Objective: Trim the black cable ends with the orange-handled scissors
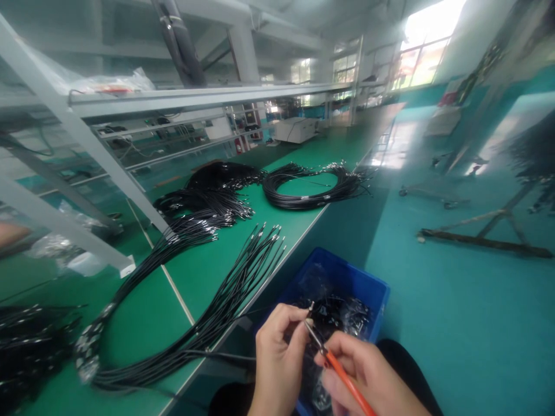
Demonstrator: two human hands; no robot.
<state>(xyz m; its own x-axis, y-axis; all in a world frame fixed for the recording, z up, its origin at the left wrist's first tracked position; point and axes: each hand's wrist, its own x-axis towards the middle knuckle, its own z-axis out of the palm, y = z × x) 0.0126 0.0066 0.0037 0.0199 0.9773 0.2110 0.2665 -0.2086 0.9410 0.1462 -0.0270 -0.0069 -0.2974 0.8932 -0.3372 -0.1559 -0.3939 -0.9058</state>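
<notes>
My left hand (280,352) is closed in a pinch on the metal-tipped end of a thin black cable (225,357) that trails off to the left toward the bench. My right hand (368,375) grips an orange-handled tool (342,375) whose metal tip (310,330) meets the cable end at my left fingertips. Both hands hover over a blue bin (373,283) on my lap side, filled with small black parts in clear bags.
A green workbench (203,277) carries a long bundle of black cables (217,306) with metal ends, more coils (312,185) farther back and a dark pile (30,346) at the left. Grey shelf struts (87,138) rise at the left. Teal floor with stands lies to the right.
</notes>
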